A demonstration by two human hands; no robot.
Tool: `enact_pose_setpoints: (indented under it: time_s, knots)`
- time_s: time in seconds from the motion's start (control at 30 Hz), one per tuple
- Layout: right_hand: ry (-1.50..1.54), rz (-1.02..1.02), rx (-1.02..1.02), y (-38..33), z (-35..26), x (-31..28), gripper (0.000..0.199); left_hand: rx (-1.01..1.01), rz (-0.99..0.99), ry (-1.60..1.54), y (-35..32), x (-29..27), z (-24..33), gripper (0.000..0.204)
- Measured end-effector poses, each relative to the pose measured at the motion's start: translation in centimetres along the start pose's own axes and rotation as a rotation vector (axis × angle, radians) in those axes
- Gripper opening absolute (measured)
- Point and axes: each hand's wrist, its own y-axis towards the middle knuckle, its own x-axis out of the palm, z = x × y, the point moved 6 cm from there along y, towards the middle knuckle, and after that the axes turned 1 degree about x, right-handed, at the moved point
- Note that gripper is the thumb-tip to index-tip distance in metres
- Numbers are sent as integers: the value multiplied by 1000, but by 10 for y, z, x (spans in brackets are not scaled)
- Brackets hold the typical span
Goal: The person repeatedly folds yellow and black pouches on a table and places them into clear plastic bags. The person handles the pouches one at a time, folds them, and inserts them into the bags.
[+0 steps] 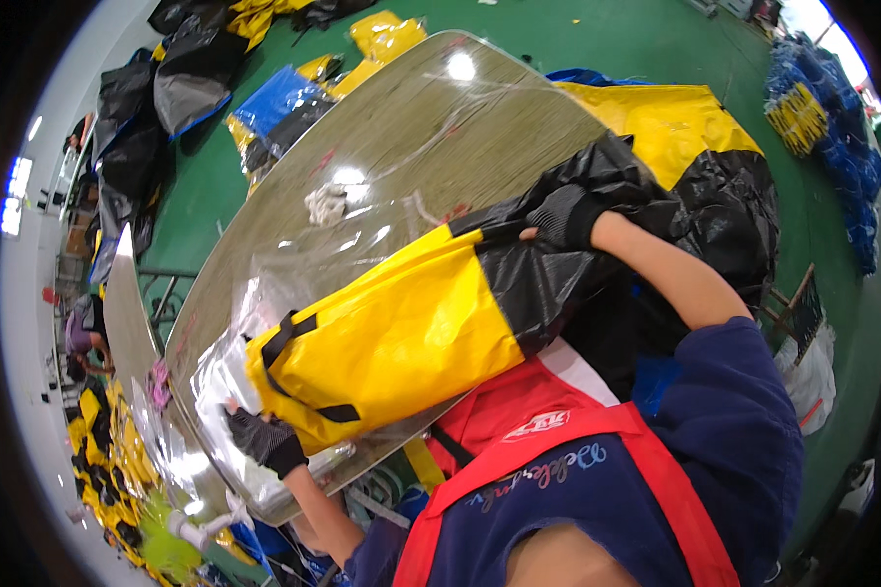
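A long yellow and black bag (pixel 401 338) of shiny tarp-like material lies folded across the table in front of me, with black strap handles (pixel 286 342) at its yellow left end. My right hand (pixel 564 217), in a black fingerless glove, grips the bunched black part. At the bag's lower left corner, my gloved left hand (pixel 266 440) is closed on crinkled clear plastic film (pixel 227 377). That film spreads under and beyond the bag's yellow end. Part of the left hand's grip is hidden by the bag.
The wood-grain table (pixel 504 117) has a glossy top and carries a crumpled white scrap (pixel 326 203). Another yellow and black bag (pixel 680 122) hangs at the right. Blue bundles (pixel 832 137), piled bags (pixel 117 460) and a green floor (pixel 597 39) surround it. A person (pixel 86 328) bends at far left.
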Motion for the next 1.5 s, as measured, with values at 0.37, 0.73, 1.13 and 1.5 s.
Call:
enact_pose_setpoints:
  time_s: [0.37, 0.73, 1.13, 1.5]
  knots:
    - [-58, 650, -91, -88, 72, -43, 52, 924, -491, -218, -59, 86, 356, 86]
    - [3, 608, 56, -70, 101, 11, 28, 874, -510, -590, -68, 44, 454, 93]
    - [1926, 1182, 508, -113, 51, 99, 42, 816, -465, -462, -81, 74, 475, 92]
    - [305, 850, -226, -55, -170, 12, 24, 770, -473, -594, -45, 87, 359, 59]
